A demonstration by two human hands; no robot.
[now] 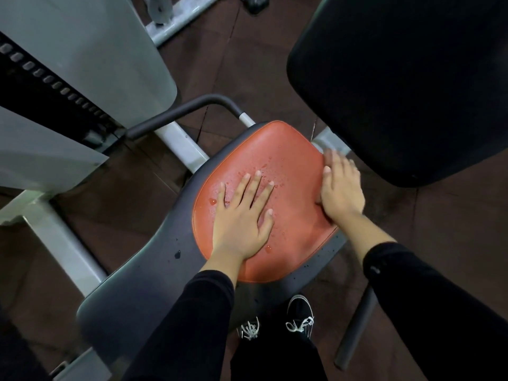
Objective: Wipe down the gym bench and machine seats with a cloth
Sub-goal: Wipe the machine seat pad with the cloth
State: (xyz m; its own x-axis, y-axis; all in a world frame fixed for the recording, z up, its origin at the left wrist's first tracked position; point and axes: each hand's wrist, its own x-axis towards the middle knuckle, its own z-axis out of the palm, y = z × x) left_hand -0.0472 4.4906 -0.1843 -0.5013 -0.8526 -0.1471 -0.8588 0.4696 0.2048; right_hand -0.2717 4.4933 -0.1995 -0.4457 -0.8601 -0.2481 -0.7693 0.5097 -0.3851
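In the frame centre, the left hand (242,221) lies flat, fingers spread, on the wet orange padded vinyl seat (288,166); the blurred right hand (341,191), perhaps open, touches its right edge.

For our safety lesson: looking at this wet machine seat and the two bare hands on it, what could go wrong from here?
1. Droplets cover the orange seat pad; the left hand lies flat on them with no cloth in view, so it may only smear the liquid.
2. The blurred right hand at the pad's edge could slip.
3. Drops on the dark seat rim might be missed.

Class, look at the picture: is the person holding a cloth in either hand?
No: the left hand lies flat on the wet seat and the right hand shows no cloth.
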